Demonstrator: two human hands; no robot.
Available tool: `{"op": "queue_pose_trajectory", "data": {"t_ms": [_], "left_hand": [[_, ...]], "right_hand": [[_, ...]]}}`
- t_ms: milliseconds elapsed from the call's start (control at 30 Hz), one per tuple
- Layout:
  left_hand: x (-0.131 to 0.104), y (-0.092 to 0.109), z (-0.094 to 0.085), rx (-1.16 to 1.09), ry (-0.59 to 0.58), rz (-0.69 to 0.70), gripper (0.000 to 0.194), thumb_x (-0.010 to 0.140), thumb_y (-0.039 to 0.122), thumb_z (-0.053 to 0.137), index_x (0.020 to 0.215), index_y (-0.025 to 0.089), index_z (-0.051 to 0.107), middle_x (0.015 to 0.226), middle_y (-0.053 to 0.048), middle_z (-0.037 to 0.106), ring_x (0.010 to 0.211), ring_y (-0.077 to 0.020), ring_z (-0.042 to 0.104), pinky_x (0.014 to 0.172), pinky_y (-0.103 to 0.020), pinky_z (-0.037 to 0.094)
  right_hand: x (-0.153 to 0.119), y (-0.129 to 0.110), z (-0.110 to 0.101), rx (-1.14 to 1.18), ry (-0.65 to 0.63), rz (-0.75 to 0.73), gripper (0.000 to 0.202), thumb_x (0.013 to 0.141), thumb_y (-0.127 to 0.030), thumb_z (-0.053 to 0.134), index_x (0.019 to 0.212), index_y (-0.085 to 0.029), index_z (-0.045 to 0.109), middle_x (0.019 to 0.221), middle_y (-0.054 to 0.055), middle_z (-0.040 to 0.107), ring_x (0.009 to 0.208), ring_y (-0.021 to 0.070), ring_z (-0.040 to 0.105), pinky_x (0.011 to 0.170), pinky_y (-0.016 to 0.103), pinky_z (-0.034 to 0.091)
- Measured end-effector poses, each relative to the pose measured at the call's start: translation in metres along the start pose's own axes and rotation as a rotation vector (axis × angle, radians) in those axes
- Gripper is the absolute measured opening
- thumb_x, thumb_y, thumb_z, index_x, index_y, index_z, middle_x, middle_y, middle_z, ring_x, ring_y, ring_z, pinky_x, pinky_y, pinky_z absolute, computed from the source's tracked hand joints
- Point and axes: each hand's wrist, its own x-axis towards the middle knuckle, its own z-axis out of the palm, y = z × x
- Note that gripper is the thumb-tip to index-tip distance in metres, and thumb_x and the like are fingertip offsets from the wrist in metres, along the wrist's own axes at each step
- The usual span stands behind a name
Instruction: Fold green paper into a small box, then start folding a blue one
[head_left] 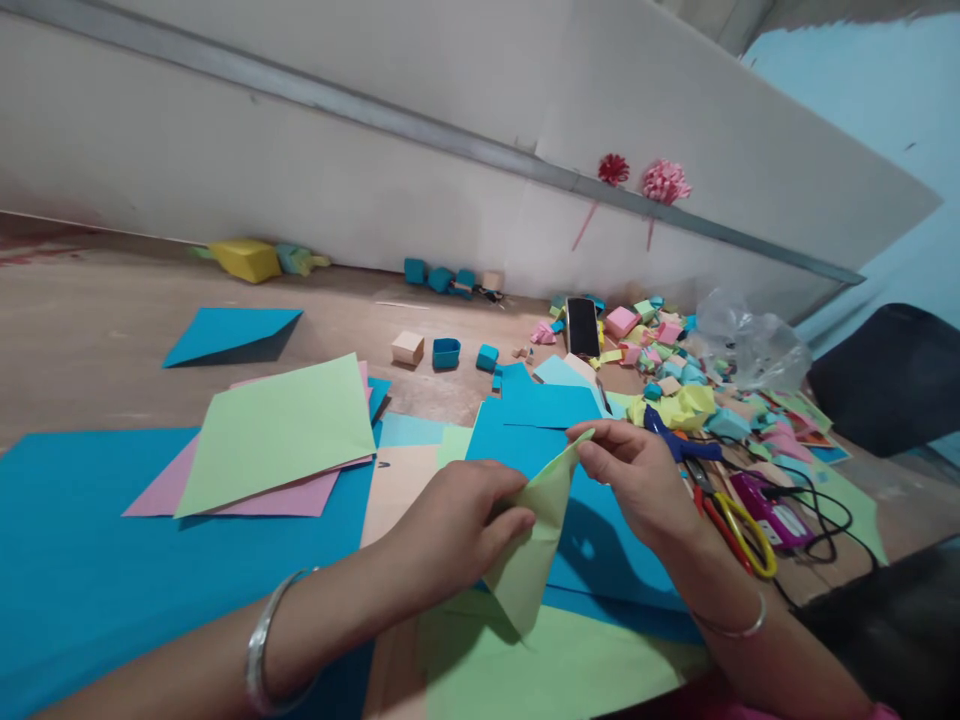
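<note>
A piece of light green paper (541,530), bent along its length, is held up between both hands. My left hand (469,525) pinches its left edge, with the thumb in front. At the paper's upper right tip, my right hand (622,465) grips the corner between thumb and fingers. Beneath the hands lie blue paper sheets (517,435) and a larger light green sheet (562,660). Left of my left hand, a light green sheet (285,430) rests over pink paper (161,480) on a big blue sheet (45,550).
Right of my right hand lie scissors (750,535), a blue glue gun (675,435) and a purple device (772,510) with black cords. A phone (583,327), many small paper boxes (621,321) and a clear plastic bag (750,340) are behind. A white board (300,160) bounds the back.
</note>
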Motion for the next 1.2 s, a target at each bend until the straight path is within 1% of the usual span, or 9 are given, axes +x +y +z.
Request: {"op": "queue_pose_trajectory", "data": {"t_ms": [167,267,333,533,700,833,1000,1100,1200], "left_hand": [[-0.001,0.000,0.002,0.000,0.003,0.004,0.026,0.084,0.028,0.051,0.062,0.017,0.045,0.062,0.002,0.048,0.058,-0.0112,0.041,0.055,-0.025,0.024],[-0.001,-0.001,0.002,0.002,0.016,0.008,0.027,0.084,0.029,0.051,0.061,0.017,0.044,0.062,0.002,0.048,0.058,-0.0113,0.040,0.055,-0.025,0.024],[-0.001,-0.002,0.002,-0.002,0.022,0.008,0.026,0.084,0.029,0.051,0.061,0.017,0.045,0.062,0.001,0.049,0.059,-0.0115,0.041,0.056,-0.025,0.024],[0.000,-0.004,0.003,-0.027,0.003,-0.020,0.025,0.085,0.029,0.049,0.064,0.016,0.056,0.065,0.000,0.055,0.060,-0.0118,0.044,0.055,-0.025,0.023],[0.002,-0.005,0.003,-0.037,0.005,-0.050,0.029,0.085,0.029,0.049,0.060,0.016,0.053,0.059,0.001,0.050,0.057,-0.0106,0.041,0.053,-0.026,0.021],[0.003,-0.006,0.004,-0.043,0.013,-0.048,0.028,0.084,0.028,0.050,0.059,0.016,0.053,0.059,0.001,0.050,0.056,-0.0104,0.041,0.053,-0.026,0.020],[0.002,-0.004,0.004,-0.046,-0.004,-0.048,0.027,0.084,0.028,0.050,0.061,0.015,0.058,0.060,0.000,0.053,0.057,-0.0108,0.041,0.053,-0.025,0.021],[0.003,-0.004,0.003,-0.078,0.004,-0.090,0.029,0.083,0.030,0.052,0.058,0.015,0.058,0.058,0.001,0.050,0.056,-0.0105,0.040,0.052,-0.025,0.022],[0.005,-0.007,0.001,-0.167,0.042,-0.192,0.030,0.080,0.035,0.056,0.057,0.016,0.061,0.055,0.002,0.048,0.054,-0.0105,0.040,0.050,-0.024,0.022]], "right_hand": [[0.000,0.004,0.000,0.018,-0.008,0.002,0.024,0.075,-0.039,0.074,0.088,-0.019,0.072,0.065,-0.002,0.059,0.057,0.0076,0.045,0.052,0.021,0.037],[0.001,0.006,-0.002,0.054,-0.007,0.010,0.026,0.075,-0.039,0.075,0.088,-0.018,0.072,0.065,-0.001,0.058,0.057,0.0081,0.045,0.051,0.022,0.037],[0.002,0.007,-0.003,0.067,-0.003,0.010,0.026,0.075,-0.040,0.075,0.087,-0.017,0.071,0.065,-0.001,0.058,0.056,0.0089,0.046,0.051,0.023,0.037],[0.003,0.008,-0.005,0.113,0.002,0.034,0.025,0.076,-0.040,0.073,0.086,-0.017,0.072,0.065,0.000,0.058,0.057,0.0099,0.048,0.052,0.024,0.038],[0.004,0.011,-0.005,0.163,-0.018,0.059,0.024,0.080,-0.039,0.071,0.088,-0.017,0.073,0.064,0.000,0.058,0.059,0.0093,0.051,0.054,0.023,0.038],[0.004,0.014,-0.005,0.169,-0.039,0.061,0.025,0.080,-0.040,0.070,0.091,-0.018,0.073,0.067,0.000,0.060,0.060,0.0097,0.052,0.054,0.023,0.039],[0.005,0.018,-0.006,0.112,-0.001,0.050,0.022,0.077,-0.038,0.073,0.086,-0.018,0.073,0.065,0.001,0.062,0.057,0.0101,0.051,0.053,0.024,0.039],[0.005,0.016,-0.007,0.119,-0.001,0.026,0.021,0.078,-0.038,0.072,0.085,-0.018,0.073,0.060,-0.001,0.060,0.055,0.0097,0.051,0.053,0.023,0.039],[0.005,0.016,-0.010,0.107,0.019,0.022,0.023,0.079,-0.040,0.071,0.087,-0.018,0.072,0.056,-0.001,0.058,0.054,0.0102,0.051,0.051,0.023,0.038]]}}
